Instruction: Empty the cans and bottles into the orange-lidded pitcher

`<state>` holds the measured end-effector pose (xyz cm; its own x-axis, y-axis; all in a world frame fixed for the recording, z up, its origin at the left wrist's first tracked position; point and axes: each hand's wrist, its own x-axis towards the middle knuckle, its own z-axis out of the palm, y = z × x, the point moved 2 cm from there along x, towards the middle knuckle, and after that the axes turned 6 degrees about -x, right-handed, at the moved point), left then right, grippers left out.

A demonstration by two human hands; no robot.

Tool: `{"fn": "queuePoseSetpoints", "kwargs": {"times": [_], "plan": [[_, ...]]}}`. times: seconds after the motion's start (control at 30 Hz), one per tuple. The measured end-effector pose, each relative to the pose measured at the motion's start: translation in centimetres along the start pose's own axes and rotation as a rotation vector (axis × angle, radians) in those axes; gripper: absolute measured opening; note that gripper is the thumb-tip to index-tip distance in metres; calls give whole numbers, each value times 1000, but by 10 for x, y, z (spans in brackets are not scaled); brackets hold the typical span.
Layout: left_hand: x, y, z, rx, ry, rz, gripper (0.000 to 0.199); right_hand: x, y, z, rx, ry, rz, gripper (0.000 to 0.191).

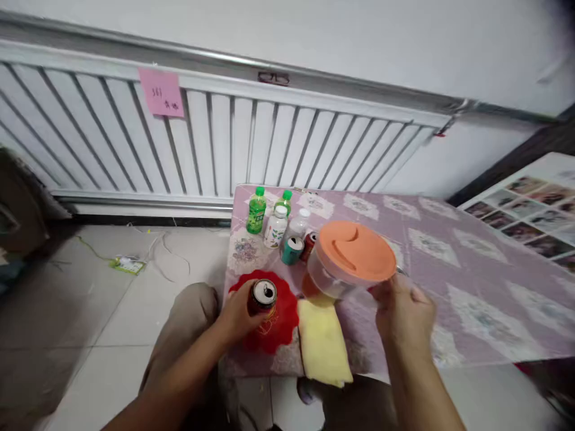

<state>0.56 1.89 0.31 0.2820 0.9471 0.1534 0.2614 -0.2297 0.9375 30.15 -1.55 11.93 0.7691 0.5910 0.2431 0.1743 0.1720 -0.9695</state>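
Note:
My left hand (237, 312) is wrapped round a dark drink can (263, 293) whose top has an opening, over a red scalloped mat (283, 326). On the right, my right hand (406, 311) grips the side of a clear plastic pitcher (330, 279) with an orange lid (372, 254); its fingers partly hide the handle area. The pitcher appears tilted, and I cannot tell if it touches the table. A folded yellow cloth (324, 341) lies between my hands. Just behind stand a teal can (292, 251) and a red can (309, 245), the latter partly covered by the pitcher.
Two green bottles (256, 211), a white bottle (275, 228) and a white-capped clear bottle (299, 224) stand at the back left of the patterned tablecloth (476, 299). A white radiator (220, 143) runs behind the table. A power strip (128, 264) with cords lies on the floor.

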Motion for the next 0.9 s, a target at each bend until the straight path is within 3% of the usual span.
{"fn": "queuePoseSetpoints", "kwargs": {"times": [0.53,0.8,0.9], "plan": [[1,3,7,183,8,0,63,11,88,21,-92,-18,41,37],[2,6,8,191,0,-20,65,9,79,15,-126,-113,63,33],[3,10,9,134,-13,-35,64,6,72,2,-41,27,29,32]]}}
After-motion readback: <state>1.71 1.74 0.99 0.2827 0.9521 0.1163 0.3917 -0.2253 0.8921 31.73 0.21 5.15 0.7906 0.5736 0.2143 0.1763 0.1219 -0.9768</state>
